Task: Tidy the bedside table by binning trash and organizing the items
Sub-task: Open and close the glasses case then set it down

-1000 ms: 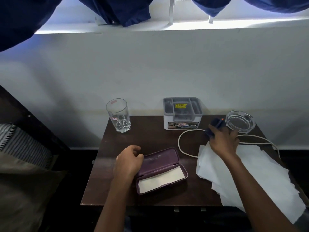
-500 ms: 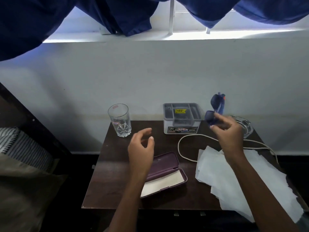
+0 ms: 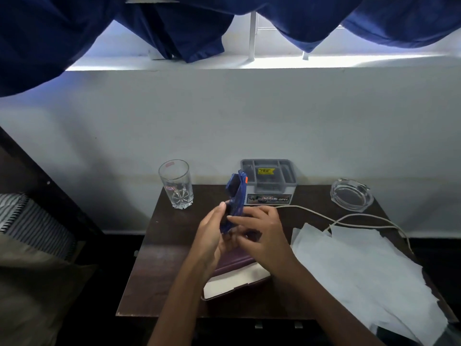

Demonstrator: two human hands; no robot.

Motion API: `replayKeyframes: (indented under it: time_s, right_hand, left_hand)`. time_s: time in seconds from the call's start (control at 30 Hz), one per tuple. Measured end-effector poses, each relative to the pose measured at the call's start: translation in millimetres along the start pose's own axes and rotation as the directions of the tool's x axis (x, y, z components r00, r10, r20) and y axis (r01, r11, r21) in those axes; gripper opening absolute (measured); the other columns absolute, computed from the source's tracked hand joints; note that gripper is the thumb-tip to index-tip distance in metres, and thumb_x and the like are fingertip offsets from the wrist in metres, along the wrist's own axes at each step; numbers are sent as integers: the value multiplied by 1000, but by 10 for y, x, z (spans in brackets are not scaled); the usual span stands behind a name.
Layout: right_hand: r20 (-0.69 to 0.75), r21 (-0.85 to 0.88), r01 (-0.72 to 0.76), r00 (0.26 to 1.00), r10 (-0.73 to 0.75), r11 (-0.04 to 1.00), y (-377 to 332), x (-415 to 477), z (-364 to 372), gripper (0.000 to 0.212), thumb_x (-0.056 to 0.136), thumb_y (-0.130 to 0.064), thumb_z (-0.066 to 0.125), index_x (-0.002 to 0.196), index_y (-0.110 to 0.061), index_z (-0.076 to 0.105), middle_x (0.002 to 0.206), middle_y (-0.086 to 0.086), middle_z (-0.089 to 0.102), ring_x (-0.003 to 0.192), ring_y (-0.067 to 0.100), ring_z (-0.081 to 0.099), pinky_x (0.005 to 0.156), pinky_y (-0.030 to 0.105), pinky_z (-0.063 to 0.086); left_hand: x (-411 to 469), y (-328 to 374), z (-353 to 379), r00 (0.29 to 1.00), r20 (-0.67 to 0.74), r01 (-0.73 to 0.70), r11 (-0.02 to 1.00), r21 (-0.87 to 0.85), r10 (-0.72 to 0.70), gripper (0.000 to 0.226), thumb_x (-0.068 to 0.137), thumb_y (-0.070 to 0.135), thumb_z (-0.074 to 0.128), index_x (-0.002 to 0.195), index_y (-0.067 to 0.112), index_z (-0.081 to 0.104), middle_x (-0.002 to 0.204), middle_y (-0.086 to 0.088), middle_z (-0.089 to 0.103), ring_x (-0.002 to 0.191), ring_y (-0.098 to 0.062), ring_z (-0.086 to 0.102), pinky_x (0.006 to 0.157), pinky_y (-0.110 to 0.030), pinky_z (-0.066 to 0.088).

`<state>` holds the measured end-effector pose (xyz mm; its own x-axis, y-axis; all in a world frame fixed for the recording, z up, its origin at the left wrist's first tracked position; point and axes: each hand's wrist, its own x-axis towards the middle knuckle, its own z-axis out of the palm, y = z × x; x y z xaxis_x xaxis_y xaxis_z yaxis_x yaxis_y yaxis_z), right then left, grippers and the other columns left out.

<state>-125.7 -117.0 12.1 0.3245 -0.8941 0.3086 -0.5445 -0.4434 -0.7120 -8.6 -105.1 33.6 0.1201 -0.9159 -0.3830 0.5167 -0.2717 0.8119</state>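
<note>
Head view showed the left hand (image 3: 212, 236) and right hand (image 3: 264, 236) holding the blue glasses (image 3: 235, 196) upright between them, just above the open case (image 3: 237, 283). Little looked done: glasses not yet cased, papers (image 3: 361, 270) and cable (image 3: 349, 217) loose right of the grip.

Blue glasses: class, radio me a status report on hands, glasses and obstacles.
Left hand and right hand both grip the blue plastic glasses, held upright. Open purple hard case lies beneath the hands. Nothing seen in the way.
</note>
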Motion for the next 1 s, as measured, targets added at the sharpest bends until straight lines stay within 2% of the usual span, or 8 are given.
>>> replayKeyframes:
  time_s: [0.13,0.3,0.37,0.5,0.63,0.73,0.87,1.0]
  right_hand:
    - [113,197,-80,992,58,977,-29,24,-32,34,68,-39,55,96,-33,73,115,-23,56,112,3,36,88,0,22]
    - [-47,377,-174,977,206,910,-2,147,-209,10,78,-11,66,77,-19,72,104,-2,64,100,11,54,80,14,41]
    - [-87,551,-292,912,401,782,37,210,-318,12,85,-5,59,77,-12,65,91,6,65,86,17,60,73,25,49]
    - [186,742,-481,818,545,468,114,269,-437,11,94,-14,49,92,-10,60,83,12,64,66,22,62,53,24,50]
    - [254,547,-546,830,496,634,181,223,-350,10,88,-3,58,92,-11,62,81,10,63,57,13,62,51,19,51]
    - [299,349,-547,835,463,761,230,205,-345,16,84,1,60,86,-14,65,82,8,64,65,10,60,56,16,50]
    - [416,94,-482,814,405,871,304,188,-356,8,82,-6,66,83,-12,71,87,10,70,79,15,65,69,26,55]
    - [520,-15,-378,788,330,926,309,160,-319,8,81,-7,68,86,-7,74,71,3,67,62,7,59,52,10,44]
  left_hand:
    - [18,-29,18,997,-55,-44,997,56,47,26,98,25,39,96,22,66,74,3,71,67,-13,59,59,-27,41]
    - [36,58,-81,981,-174,-72,994,81,85,24,93,22,45,89,25,69,81,1,65,56,-10,51,49,-22,37]
    - [15,79,-115,972,-189,-107,980,166,138,25,92,22,45,87,26,70,84,1,67,61,-11,50,52,-24,37]
    - [13,31,-157,968,-84,-166,852,497,237,30,93,10,44,99,26,69,106,-4,65,74,-11,55,53,-15,41]
    - [31,-43,-248,960,78,-245,665,706,270,36,85,2,53,106,28,65,114,-3,61,96,-6,57,76,-9,42]
    - [26,-35,-377,966,160,-244,509,825,205,49,80,5,63,124,27,56,112,2,59,100,-5,57,72,2,38]
    - [28,18,-535,991,132,-128,364,922,14,58,73,13,74,127,24,55,97,7,66,94,-10,61,82,-20,47]
    - [14,53,-567,986,100,-68,218,974,-135,58,68,20,81,122,23,59,97,3,66,94,-13,63,86,-28,51]
